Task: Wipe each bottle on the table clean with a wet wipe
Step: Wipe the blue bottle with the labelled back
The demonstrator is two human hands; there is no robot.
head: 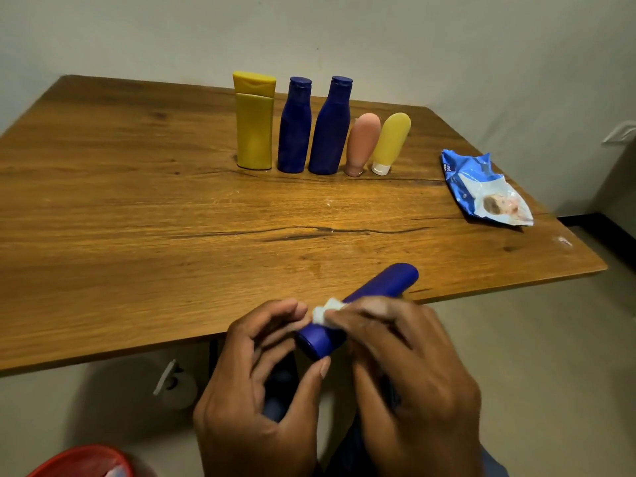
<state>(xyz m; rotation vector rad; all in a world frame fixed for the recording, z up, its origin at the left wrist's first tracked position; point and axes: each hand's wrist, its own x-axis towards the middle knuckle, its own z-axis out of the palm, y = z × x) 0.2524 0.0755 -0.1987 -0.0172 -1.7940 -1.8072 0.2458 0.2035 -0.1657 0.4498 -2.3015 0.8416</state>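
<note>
Held thing: dark blue plastic bottle (358,309), lifted off the table, over the near edge, cap end toward the person.
Long axis: runs from the cap, low and close between both hands, up and away to the right; base sticks out past the right hand over the wooden table (137,201).
Left hand (254,383): fingers curled round the cap end; thumb tip touches the cap's lower rim, fingertips sit on top near the neck. Grasping the bottle.
Right hand (406,373): fingers pinch a small white wad of wet wipe (327,309) and press it to the bottle's shoulder, just beyond the left fingertips. Palm hides the middle of the bottle; whether it also wraps the bottle, can't tell.
Key relation: wipe sits at the neck end, right beside the left grip; the long unwiped-looking stretch lies away from both grips, up-right along the axis. Right hand is nearer to it, so my guess is the next stroke goes outward along the body while the left steadies or turns the cap end.
Others waiting: row of five well beyond the grip, upright at the far side: tall yellow flip-cap bottle (254,122), two dark blue bottles (295,127) (331,127), pink tube (362,144) and yellow tube (390,142) standing on their caps.
Wipe supply: crumpled blue-white wipes packet (485,187), far right of the grip.
Below left hand: red bin rim (79,459).
Progress: judged mid-task, bottles still to do.
</note>
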